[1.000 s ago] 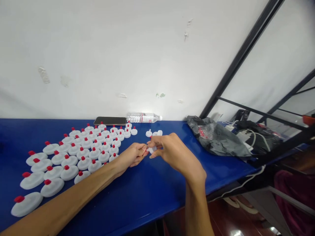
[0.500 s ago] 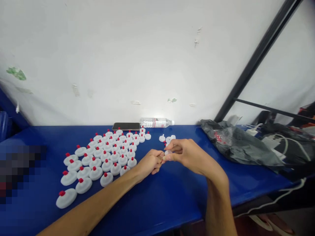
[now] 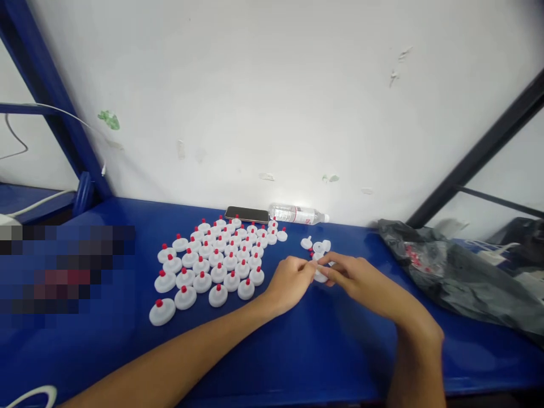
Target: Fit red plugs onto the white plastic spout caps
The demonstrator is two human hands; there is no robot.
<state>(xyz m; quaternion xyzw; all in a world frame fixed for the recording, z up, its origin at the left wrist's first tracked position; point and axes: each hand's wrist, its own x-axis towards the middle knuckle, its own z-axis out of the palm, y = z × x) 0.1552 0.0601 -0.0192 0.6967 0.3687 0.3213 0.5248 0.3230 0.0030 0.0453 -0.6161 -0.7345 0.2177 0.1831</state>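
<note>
My left hand (image 3: 290, 281) and my right hand (image 3: 355, 276) meet fingertip to fingertip over the blue table (image 3: 297, 351). Between them is a small white cap (image 3: 320, 276), pinched by the right fingers; the left fingertips press together against it, and what they hold is too small to make out. Just behind the hands lie a few loose white caps (image 3: 317, 246) with small red bits. To the left, several white caps with red tips (image 3: 212, 263) stand in rows on the table.
A dark phone (image 3: 247, 214) and a clear water bottle (image 3: 297, 214) lie against the white wall. A crumpled grey plastic bag (image 3: 450, 272) sits at the right. A blue frame post (image 3: 46, 90) rises at the left, a black one (image 3: 480, 153) at the right.
The view has swung left, so everything sits further right in the picture and the left frame post now shows. Both hands stay together on the small cap, slightly lower toward the table.
</note>
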